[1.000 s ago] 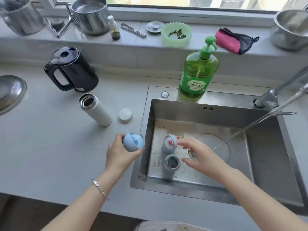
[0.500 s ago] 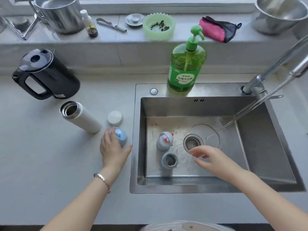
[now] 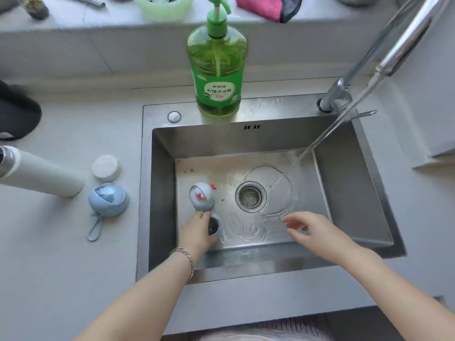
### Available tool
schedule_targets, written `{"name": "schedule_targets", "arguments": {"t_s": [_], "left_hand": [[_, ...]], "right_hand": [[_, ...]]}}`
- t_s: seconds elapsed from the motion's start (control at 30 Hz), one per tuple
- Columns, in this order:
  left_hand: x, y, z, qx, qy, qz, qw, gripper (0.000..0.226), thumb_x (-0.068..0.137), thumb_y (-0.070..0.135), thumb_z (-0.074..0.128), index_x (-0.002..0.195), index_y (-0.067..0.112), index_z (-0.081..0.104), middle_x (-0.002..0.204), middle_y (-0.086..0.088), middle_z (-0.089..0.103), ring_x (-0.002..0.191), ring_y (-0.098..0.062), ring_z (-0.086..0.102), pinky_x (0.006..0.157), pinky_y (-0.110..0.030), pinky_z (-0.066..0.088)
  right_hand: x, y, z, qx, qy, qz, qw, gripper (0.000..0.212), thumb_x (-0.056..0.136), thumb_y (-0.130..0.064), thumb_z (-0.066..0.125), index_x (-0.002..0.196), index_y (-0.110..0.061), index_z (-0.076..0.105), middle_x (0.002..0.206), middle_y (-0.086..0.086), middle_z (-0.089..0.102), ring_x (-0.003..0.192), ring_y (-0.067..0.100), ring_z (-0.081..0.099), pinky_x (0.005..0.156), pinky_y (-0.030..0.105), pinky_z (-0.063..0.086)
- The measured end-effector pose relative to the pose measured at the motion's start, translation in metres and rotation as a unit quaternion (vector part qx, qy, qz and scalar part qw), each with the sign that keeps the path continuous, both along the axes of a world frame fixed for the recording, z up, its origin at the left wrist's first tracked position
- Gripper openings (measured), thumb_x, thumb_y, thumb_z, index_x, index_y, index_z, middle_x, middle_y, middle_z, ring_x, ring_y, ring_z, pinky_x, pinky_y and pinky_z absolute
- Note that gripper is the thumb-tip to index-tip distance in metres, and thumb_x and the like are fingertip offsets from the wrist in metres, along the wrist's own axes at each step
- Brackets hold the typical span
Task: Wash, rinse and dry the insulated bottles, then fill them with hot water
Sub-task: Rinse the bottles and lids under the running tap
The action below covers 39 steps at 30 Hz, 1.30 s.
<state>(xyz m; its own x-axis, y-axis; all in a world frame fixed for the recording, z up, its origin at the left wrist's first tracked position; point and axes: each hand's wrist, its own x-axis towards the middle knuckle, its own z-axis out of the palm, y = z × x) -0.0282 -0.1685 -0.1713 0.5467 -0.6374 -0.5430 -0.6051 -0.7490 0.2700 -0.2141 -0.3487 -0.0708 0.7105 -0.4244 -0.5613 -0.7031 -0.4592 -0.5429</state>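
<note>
A small grey insulated bottle (image 3: 214,227) stands open-mouthed at the sink's front left. My left hand (image 3: 197,233) grips it round the top, hiding most of its body. Just behind it stands its grey lid (image 3: 201,196) with a red part. My right hand (image 3: 317,230) hovers over the wet sink floor, fingers relaxed and holding nothing. A white insulated bottle (image 3: 39,173) lies uncapped on the counter at left, with its white cap (image 3: 106,167) and a blue lid (image 3: 108,200) with a loop beside it.
Water runs from the tap (image 3: 384,57) in a thin stream onto the sink floor near the drain (image 3: 250,196). A green dish-soap bottle (image 3: 217,70) stands on the sink's back rim (image 3: 283,107). The black kettle (image 3: 17,112) is at the far left.
My left hand has left the blue lid on the counter and moved into the sink onto the grey bottle. My right hand shifted right, away from the drain.
</note>
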Motion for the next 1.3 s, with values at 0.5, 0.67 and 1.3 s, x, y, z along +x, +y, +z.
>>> {"name": "schedule_targets", "arguments": {"t_s": [0.5, 0.67, 1.3], "left_hand": [[-0.033, -0.093, 0.126, -0.250, 0.189, 0.295, 0.903, 0.047, 0.049, 0.051, 0.071, 0.093, 0.034, 0.066, 0.095, 0.014, 0.067, 0.078, -0.007, 0.067, 0.075, -0.030, 0.055], [-0.041, -0.172, 0.149, -0.320, 0.302, 0.333, 0.834, 0.026, 0.076, 0.018, 0.074, 0.100, 0.017, 0.064, 0.092, -0.002, 0.067, 0.074, -0.013, 0.065, 0.066, -0.028, 0.059], [-0.025, -0.215, 0.138, -0.276, 0.390, 0.296, 0.827, 0.040, 0.084, 0.015, 0.067, 0.124, 0.015, 0.058, 0.102, -0.009, 0.067, 0.086, -0.019, 0.069, 0.075, -0.031, 0.059]], "right_hand": [[-0.030, -0.091, 0.004, 0.079, -0.041, -0.165, 0.982, 0.041, 0.093, -0.031, 0.052, 0.132, -0.022, 0.045, 0.118, 0.002, 0.055, 0.105, 0.018, 0.056, 0.095, 0.031, 0.043], [-0.020, -0.136, 0.023, 0.272, -0.150, -0.359, 0.880, 0.024, 0.098, -0.036, 0.039, 0.121, -0.035, 0.045, 0.107, -0.002, 0.058, 0.089, 0.023, 0.062, 0.085, 0.039, 0.052], [-0.020, -0.178, 0.018, 0.265, -0.235, -0.415, 0.838, 0.012, 0.091, -0.038, 0.051, 0.103, -0.035, 0.051, 0.108, -0.001, 0.056, 0.090, 0.022, 0.058, 0.069, 0.031, 0.051]]}}
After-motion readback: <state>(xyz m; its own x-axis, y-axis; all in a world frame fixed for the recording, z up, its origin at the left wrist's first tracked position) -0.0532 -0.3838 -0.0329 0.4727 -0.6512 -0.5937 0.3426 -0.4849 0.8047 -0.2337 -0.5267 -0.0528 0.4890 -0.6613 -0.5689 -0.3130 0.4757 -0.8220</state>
